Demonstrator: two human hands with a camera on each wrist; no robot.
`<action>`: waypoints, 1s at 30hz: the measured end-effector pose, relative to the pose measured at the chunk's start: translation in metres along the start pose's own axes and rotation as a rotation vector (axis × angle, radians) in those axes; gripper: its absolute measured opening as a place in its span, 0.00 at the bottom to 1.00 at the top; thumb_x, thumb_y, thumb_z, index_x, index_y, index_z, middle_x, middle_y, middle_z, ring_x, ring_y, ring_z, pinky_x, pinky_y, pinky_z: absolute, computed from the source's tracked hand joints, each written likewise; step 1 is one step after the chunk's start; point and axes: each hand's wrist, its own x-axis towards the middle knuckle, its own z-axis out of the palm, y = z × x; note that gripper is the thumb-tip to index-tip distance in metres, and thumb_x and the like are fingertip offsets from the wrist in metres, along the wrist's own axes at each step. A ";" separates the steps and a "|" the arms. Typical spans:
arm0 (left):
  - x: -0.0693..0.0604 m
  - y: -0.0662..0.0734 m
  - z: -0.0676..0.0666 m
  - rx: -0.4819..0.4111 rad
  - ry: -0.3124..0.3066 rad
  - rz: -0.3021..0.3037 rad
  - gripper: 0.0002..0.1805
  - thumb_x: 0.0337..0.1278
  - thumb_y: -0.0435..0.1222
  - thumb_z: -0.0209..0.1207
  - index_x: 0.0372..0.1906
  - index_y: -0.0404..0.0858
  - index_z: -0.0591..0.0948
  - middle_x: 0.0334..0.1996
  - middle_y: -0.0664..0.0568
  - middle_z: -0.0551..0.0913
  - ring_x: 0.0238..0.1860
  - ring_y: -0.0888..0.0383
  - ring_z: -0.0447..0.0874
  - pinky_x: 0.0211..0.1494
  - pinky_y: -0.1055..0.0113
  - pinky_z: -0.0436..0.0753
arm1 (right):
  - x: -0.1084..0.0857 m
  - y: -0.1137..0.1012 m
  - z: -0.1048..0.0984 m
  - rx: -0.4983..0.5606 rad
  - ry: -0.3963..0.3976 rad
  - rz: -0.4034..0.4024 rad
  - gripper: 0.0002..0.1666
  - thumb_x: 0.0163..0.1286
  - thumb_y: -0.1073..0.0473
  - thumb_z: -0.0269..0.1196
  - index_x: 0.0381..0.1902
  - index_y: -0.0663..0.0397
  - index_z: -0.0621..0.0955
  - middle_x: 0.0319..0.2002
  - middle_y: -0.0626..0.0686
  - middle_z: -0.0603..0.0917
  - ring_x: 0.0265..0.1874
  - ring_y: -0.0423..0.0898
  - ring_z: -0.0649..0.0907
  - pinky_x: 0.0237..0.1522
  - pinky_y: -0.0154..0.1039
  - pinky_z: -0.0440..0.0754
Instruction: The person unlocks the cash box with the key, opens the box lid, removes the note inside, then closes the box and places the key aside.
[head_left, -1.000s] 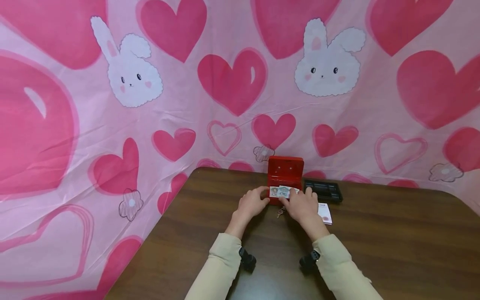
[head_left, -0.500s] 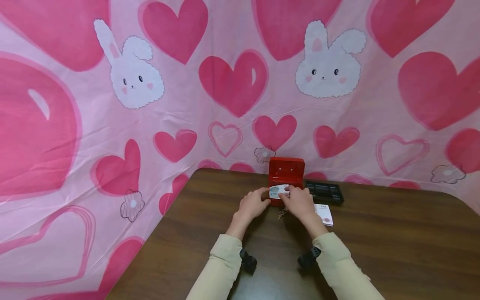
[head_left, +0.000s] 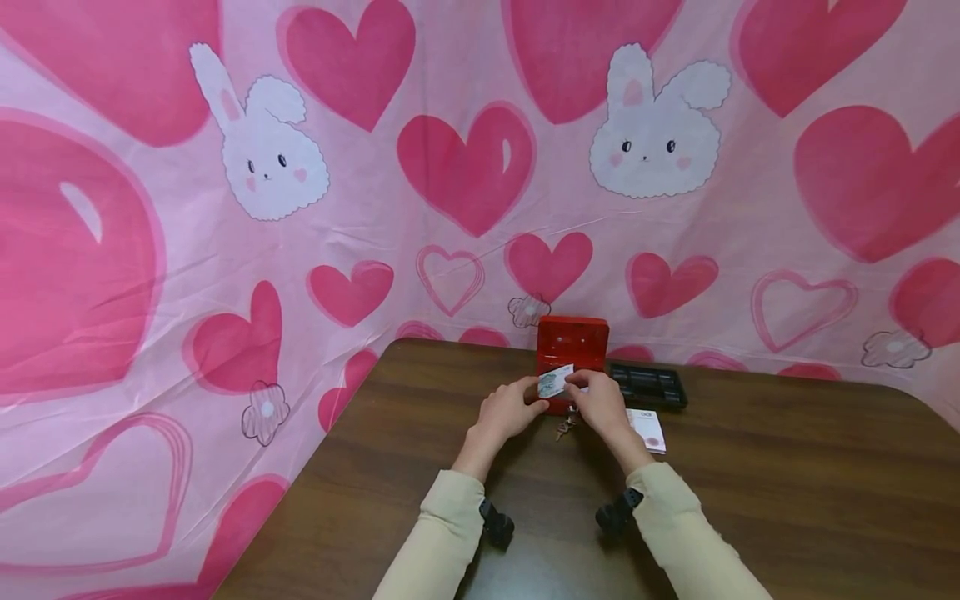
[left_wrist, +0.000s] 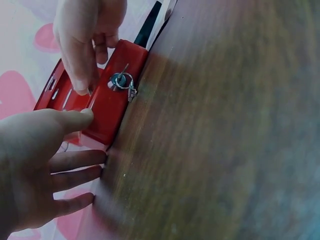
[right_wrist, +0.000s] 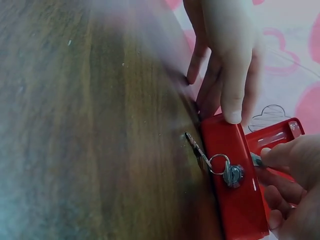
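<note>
A red cash box (head_left: 573, 340) stands at the table's back with its lid raised. My right hand (head_left: 602, 406) pinches a greenish banknote (head_left: 553, 382) between thumb and fingers, tilted over the box's opening. In the right wrist view only a small edge of the banknote (right_wrist: 256, 160) shows. My left hand (head_left: 510, 410) rests at the box's left end. Its thumb touches the front top edge, while the other fingers (left_wrist: 77, 179) lie fairly straight beside the end. A key sits in the front lock (left_wrist: 117, 81), with a ring and another key (right_wrist: 200, 150) hanging from it.
Right of the box lies a black compartment tray (head_left: 648, 386). A white and pink paper stack (head_left: 648, 431) lies in front of it, beside my right wrist. Behind the brown wooden table (head_left: 787, 467) hangs a pink heart-patterned cloth (head_left: 465, 167).
My right hand has drawn the banknote, first lying flat with another over the box, into a tilted pinch. The other note is no longer visible. My left hand has stayed at the box's end.
</note>
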 end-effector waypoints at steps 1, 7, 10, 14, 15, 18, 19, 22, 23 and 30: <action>0.000 0.000 0.000 0.003 0.000 0.001 0.28 0.65 0.50 0.60 0.68 0.49 0.75 0.58 0.50 0.84 0.49 0.51 0.84 0.53 0.50 0.81 | 0.001 0.000 0.000 -0.002 0.001 -0.002 0.16 0.68 0.59 0.62 0.47 0.66 0.85 0.45 0.64 0.87 0.44 0.60 0.83 0.54 0.57 0.80; 0.000 0.001 0.001 0.025 0.011 0.008 0.25 0.67 0.50 0.58 0.66 0.50 0.77 0.56 0.50 0.85 0.50 0.51 0.84 0.52 0.50 0.81 | 0.005 -0.001 0.002 0.011 0.022 0.017 0.17 0.68 0.60 0.62 0.49 0.66 0.84 0.46 0.65 0.87 0.45 0.60 0.83 0.54 0.55 0.81; 0.001 0.001 0.001 0.021 0.012 -0.001 0.24 0.67 0.49 0.58 0.66 0.51 0.77 0.57 0.50 0.85 0.51 0.50 0.84 0.52 0.50 0.81 | 0.004 -0.002 0.000 0.037 0.051 0.025 0.17 0.67 0.61 0.62 0.50 0.66 0.84 0.46 0.65 0.87 0.45 0.60 0.84 0.53 0.55 0.81; 0.001 0.000 0.000 0.022 0.011 -0.013 0.24 0.67 0.49 0.58 0.66 0.52 0.77 0.58 0.50 0.84 0.52 0.50 0.83 0.53 0.49 0.81 | 0.001 -0.005 -0.007 0.076 0.123 0.027 0.16 0.66 0.61 0.64 0.49 0.63 0.85 0.44 0.64 0.88 0.43 0.58 0.85 0.51 0.54 0.82; 0.001 0.000 0.000 0.028 0.012 -0.017 0.23 0.68 0.49 0.58 0.66 0.52 0.77 0.58 0.50 0.83 0.53 0.49 0.83 0.54 0.48 0.81 | 0.000 -0.006 -0.009 0.082 0.143 0.028 0.16 0.66 0.61 0.64 0.49 0.63 0.86 0.43 0.63 0.89 0.42 0.57 0.86 0.50 0.53 0.82; 0.002 0.001 0.001 0.035 0.020 -0.024 0.23 0.68 0.48 0.57 0.66 0.51 0.77 0.59 0.49 0.83 0.55 0.48 0.83 0.55 0.47 0.80 | -0.005 -0.004 -0.020 0.101 0.178 0.033 0.16 0.67 0.61 0.65 0.50 0.61 0.86 0.43 0.62 0.89 0.40 0.55 0.86 0.45 0.48 0.83; 0.002 0.001 0.002 0.036 0.022 -0.026 0.23 0.68 0.47 0.57 0.66 0.51 0.77 0.60 0.49 0.83 0.56 0.47 0.82 0.56 0.47 0.80 | -0.007 -0.003 -0.024 0.106 0.188 0.033 0.16 0.67 0.60 0.65 0.50 0.61 0.86 0.43 0.62 0.89 0.39 0.54 0.85 0.43 0.46 0.83; 0.003 0.000 0.003 0.033 0.024 -0.029 0.23 0.69 0.47 0.57 0.65 0.50 0.77 0.60 0.49 0.83 0.57 0.47 0.82 0.57 0.46 0.80 | -0.013 0.002 -0.038 0.114 0.216 0.021 0.15 0.67 0.60 0.65 0.50 0.60 0.86 0.42 0.61 0.89 0.39 0.53 0.86 0.39 0.39 0.81; 0.003 0.000 0.003 0.032 0.025 -0.027 0.22 0.68 0.46 0.57 0.65 0.50 0.78 0.60 0.49 0.83 0.56 0.47 0.82 0.56 0.46 0.80 | -0.015 0.004 -0.043 0.116 0.224 0.015 0.15 0.67 0.60 0.66 0.50 0.60 0.86 0.42 0.61 0.89 0.40 0.53 0.86 0.39 0.37 0.81; 0.004 0.000 0.003 0.021 0.017 -0.041 0.23 0.68 0.47 0.57 0.65 0.51 0.77 0.61 0.49 0.82 0.58 0.48 0.82 0.59 0.46 0.79 | -0.026 0.019 -0.070 0.130 0.225 0.032 0.17 0.67 0.58 0.67 0.51 0.59 0.86 0.45 0.61 0.89 0.43 0.54 0.85 0.36 0.21 0.74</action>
